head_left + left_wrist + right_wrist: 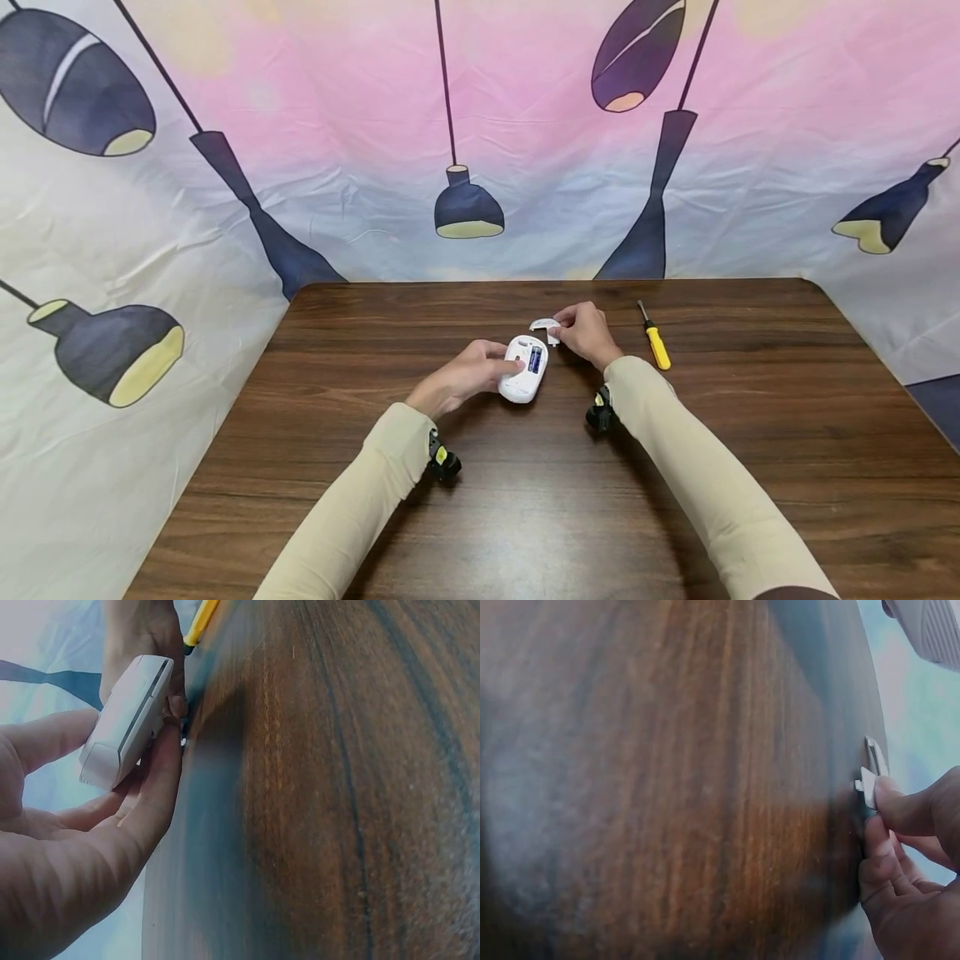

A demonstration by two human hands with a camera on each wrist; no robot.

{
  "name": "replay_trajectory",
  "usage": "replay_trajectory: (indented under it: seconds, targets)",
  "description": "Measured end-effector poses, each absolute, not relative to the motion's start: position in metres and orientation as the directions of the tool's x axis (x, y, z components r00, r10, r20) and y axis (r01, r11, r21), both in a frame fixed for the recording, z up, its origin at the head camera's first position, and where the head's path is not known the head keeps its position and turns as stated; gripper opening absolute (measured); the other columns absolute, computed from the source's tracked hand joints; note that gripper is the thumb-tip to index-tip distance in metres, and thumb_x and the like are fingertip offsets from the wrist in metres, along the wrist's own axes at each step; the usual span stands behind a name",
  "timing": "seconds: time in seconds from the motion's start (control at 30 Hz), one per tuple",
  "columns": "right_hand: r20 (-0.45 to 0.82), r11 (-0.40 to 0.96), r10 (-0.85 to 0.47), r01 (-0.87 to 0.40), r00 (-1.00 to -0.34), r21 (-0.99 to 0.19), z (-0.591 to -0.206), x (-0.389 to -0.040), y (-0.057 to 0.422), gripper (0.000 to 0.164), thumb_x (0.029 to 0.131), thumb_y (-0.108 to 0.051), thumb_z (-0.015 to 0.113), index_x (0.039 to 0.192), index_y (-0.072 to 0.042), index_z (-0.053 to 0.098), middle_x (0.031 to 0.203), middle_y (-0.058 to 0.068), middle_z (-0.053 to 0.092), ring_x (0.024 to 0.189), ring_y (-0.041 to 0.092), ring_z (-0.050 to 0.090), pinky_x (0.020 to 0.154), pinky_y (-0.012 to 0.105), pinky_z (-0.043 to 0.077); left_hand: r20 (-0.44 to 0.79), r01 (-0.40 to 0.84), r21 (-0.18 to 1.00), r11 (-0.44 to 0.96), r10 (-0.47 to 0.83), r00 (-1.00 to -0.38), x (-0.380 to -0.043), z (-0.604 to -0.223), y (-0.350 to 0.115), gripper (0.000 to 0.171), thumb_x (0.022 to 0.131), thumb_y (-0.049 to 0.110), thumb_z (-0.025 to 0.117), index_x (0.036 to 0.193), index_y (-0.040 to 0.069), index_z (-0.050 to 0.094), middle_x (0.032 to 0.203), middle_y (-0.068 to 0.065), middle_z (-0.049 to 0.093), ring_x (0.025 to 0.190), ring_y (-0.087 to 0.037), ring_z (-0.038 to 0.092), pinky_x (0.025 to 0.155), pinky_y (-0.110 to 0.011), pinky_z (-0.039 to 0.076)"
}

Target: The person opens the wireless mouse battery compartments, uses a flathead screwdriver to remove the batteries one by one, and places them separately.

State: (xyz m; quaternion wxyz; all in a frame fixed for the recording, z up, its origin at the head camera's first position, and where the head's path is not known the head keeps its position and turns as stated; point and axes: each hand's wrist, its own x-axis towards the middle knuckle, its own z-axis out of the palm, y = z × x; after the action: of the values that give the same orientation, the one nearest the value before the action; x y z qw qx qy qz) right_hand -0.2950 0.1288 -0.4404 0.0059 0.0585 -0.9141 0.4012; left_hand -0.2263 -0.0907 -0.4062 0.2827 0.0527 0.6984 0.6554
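Cover (546,323) between mouse (527,379) and screwdriver (656,339)

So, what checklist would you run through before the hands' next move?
1. White oval plastic mouse held by the left hand: ok.
2. Dark blue battery visible in the mouse: ok.
3. White T-shaped plastic cover pinched by the right hand: ok.
4. Cover fitted on the mouse: not ok; they are apart.
5. Battery fully seated: cannot tell; too small.
6. Yellow-handled metal screwdriver lying clear of both hands: ok.
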Motion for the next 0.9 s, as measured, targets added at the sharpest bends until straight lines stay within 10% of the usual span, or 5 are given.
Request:
replay_trajectory:
  seconds: [0.9]
  targets:
    - [0.083,0.683,-0.148,-0.162,-0.986,-0.712,-0.414,-0.292,0.147,0.026,0.096,-0.012,0.068,0.117,0.004,0.071,0.106,0.019,0.071,0.092,0.031,0.066,0.084,0.044,0.057,-0.327,-0.322,0.942,0.092,0.456,-0.828,-0.227,-0.410,-0.091,0.041,0.104,0.008,0.055,0.138,-0.014,0.046,0.111,-0.015,0.064,0.091,-0.017,0.066,0.090,-0.036,0.060]
